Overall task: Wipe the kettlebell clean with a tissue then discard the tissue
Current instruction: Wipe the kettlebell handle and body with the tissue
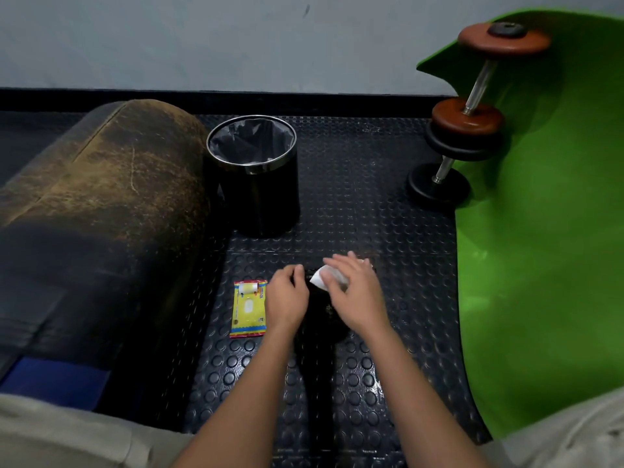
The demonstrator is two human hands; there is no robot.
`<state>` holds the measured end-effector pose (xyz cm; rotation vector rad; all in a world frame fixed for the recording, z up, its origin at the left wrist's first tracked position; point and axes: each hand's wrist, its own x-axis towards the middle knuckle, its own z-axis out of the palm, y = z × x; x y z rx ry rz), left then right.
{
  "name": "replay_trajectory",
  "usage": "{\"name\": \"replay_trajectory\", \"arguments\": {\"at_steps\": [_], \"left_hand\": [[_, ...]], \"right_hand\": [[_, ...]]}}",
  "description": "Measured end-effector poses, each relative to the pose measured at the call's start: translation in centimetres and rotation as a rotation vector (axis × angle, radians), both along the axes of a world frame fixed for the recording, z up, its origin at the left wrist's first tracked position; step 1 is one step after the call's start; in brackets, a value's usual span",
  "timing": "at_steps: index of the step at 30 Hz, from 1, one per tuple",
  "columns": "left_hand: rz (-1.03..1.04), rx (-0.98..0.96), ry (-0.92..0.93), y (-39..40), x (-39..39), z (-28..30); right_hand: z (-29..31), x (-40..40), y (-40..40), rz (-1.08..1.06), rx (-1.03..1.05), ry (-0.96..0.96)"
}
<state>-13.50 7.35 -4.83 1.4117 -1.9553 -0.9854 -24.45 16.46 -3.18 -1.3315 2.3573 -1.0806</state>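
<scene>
A black kettlebell (325, 319) stands on the dark studded floor mat, mostly hidden by my two hands. My left hand (287, 298) is curled around its left side near the handle. My right hand (354, 293) lies flat over its top and presses a white tissue (319, 278) against it; only the tissue's left end shows past my fingers. A yellow pack of wipes (249, 308) lies flat on the mat just left of my left hand. A black round bin (254, 173) with a chrome rim and dark liner stands beyond the kettlebell.
A worn brown and black padded bench (101, 204) fills the left side. A green mat (540, 231) curves up on the right. Two dumbbells (466, 119) with brown and black plates lean at the back right. The wall runs along the far edge.
</scene>
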Motion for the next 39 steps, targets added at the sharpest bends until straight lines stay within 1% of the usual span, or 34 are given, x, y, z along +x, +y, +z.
{"name": "replay_trajectory", "arguments": {"at_steps": [1, 3, 5, 6, 8, 12, 13, 15, 19, 21, 22, 25, 28, 30, 32, 34, 36, 39], "left_hand": [[-0.026, 0.039, 0.014, 0.0, 0.2, -0.5], [-0.051, 0.046, 0.030, 0.2, 0.4, -0.8], [-0.059, 0.060, 0.021, 0.3, 0.5, -0.6], [-0.066, 0.078, 0.018, 0.2, 0.5, -0.5], [-0.083, 0.114, 0.027, 0.1, 0.7, -0.6], [-0.099, 0.126, 0.046, -0.1, 0.6, -0.8], [-0.101, 0.124, 0.038, -0.2, 0.6, -0.7], [-0.100, 0.137, 0.027, -0.2, 0.5, -0.5], [-0.107, 0.128, 0.007, -0.4, 0.5, -0.6], [-0.110, 0.130, 0.003, -0.5, 0.6, -0.6], [-0.114, 0.133, 0.004, -0.5, 0.6, -0.6], [-0.130, 0.137, 0.007, -0.5, 0.6, -0.5], [-0.129, 0.142, -0.007, -0.5, 0.6, -0.4], [-0.123, 0.156, -0.004, -0.5, 0.6, -0.5], [-0.111, 0.174, 0.009, -0.5, 0.6, -0.6], [-0.106, 0.162, 0.012, -0.4, 0.5, -0.5], [-0.103, 0.142, 0.014, -0.4, 0.4, -0.4], [-0.095, 0.136, 0.016, -0.4, 0.4, -0.5]], "right_hand": [[-0.5, 0.0, 0.1, 0.036, 0.035, 0.046], [-1.2, -0.6, 0.6, 0.024, 0.044, 0.090], [-1.4, -1.4, 1.2, -0.055, 0.028, 0.049], [-1.3, -1.7, 1.5, -0.100, 0.025, -0.022], [-0.8, -2.0, 1.9, -0.216, 0.019, -0.269], [-0.1, -2.0, 1.8, -0.480, 0.020, -0.910], [0.2, -1.9, 1.4, -0.522, 0.007, -1.015], [1.5, -1.5, 0.4, -0.599, -0.025, -1.140], [4.8, 0.0, -1.4, -0.721, -0.150, -1.266], [5.9, -0.5, -1.7, -0.754, -0.238, -1.459], [6.4, -1.0, -1.8, -0.763, -0.259, -1.558], [7.3, -3.2, -0.7, -0.757, -0.285, -1.773], [6.6, -4.7, 1.1, -0.821, -0.427, -1.975], [5.7, -4.5, 1.7, -0.806, -0.501, -2.127], [5.7, -4.0, 1.5, -0.761, -0.508, -2.184], [6.6, -3.4, 0.7, -0.714, -0.417, -2.150], [7.5, -3.0, -0.1, -0.732, -0.317, -2.082], [6.7, -3.6, 0.1, -0.741, -0.284, -2.053]]}}
